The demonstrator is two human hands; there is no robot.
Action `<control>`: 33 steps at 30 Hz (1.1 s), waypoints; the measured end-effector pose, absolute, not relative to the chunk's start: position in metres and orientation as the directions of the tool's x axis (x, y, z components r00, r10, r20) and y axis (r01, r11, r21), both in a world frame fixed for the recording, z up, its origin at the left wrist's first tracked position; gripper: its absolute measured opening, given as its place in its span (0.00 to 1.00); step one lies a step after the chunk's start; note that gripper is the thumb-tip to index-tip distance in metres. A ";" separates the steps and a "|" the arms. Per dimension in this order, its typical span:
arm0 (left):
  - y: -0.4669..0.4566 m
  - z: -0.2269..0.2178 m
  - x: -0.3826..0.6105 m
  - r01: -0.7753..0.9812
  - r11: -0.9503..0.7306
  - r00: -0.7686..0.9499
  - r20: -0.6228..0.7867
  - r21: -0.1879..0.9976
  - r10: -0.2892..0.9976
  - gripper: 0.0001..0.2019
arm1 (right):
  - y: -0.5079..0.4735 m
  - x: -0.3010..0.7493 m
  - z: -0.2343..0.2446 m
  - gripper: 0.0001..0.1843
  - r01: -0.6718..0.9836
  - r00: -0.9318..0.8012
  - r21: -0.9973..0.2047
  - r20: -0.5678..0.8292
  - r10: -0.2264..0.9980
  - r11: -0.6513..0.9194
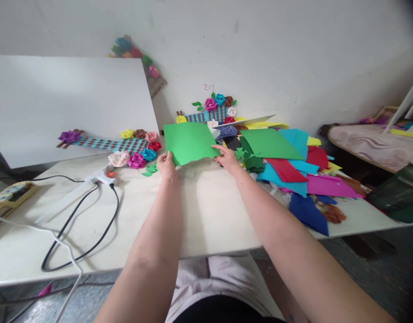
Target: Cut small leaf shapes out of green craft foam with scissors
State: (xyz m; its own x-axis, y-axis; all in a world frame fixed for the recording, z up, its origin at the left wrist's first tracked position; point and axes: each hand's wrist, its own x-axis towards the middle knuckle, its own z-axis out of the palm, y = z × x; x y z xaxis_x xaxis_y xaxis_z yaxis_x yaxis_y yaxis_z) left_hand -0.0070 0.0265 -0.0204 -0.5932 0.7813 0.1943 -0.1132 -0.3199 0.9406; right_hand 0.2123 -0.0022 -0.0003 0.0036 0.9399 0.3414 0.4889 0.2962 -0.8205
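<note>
A sheet of green paper (190, 142) is held up off the table between my two hands, its lower edge uneven. My left hand (166, 165) pinches its lower left corner. At the lower right corner, my right hand (226, 158) grips it with the fingers closed. Small green paper leaves (150, 169) lie just left of my left hand, beside a woven blue and brown strip (115, 144) with paper flowers. Another green sheet (272, 143) rests on the paper pile to the right of my right hand.
Coloured paper pieces (334, 185) cover the table's right side. A second flowered strip (206, 115) leans at the wall. On the left are a white board (72, 103), a power strip (102, 176) and looping black cable (117, 211). The table's front edge is near my lap.
</note>
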 end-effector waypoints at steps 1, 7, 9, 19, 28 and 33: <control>0.026 -0.020 -0.007 -0.144 -0.303 -0.590 0.164 0.942 0.790 0.09 | -0.002 0.213 0.000 0.32 0.411 0.012 -0.860 0.336 0.942 0.302; 0.018 -0.015 -0.003 -0.195 -0.224 -0.602 0.064 0.955 0.796 0.19 | -0.008 0.218 0.004 0.27 0.215 -0.024 -0.935 0.284 0.958 0.282; 0.015 -0.012 -0.001 -0.188 -0.207 -0.575 0.063 0.960 0.816 0.22 | -0.008 0.220 0.003 0.24 0.197 -0.061 -0.944 0.258 0.964 0.265; 0.000 0.000 0.004 -0.451 -0.135 -0.110 0.095 0.882 0.989 0.28 | 0.002 0.232 -0.007 0.10 -0.008 -0.040 -0.981 0.193 0.980 0.193; 0.000 -0.005 0.005 -0.289 -0.267 0.017 0.284 0.919 0.959 0.27 | -0.003 0.235 0.001 0.07 -0.131 0.077 -0.987 0.083 0.994 0.092; 0.002 -0.008 0.005 -0.267 -0.288 -0.077 0.278 0.920 0.958 0.21 | -0.004 0.236 0.000 0.06 -0.089 0.065 -0.994 0.064 0.996 0.070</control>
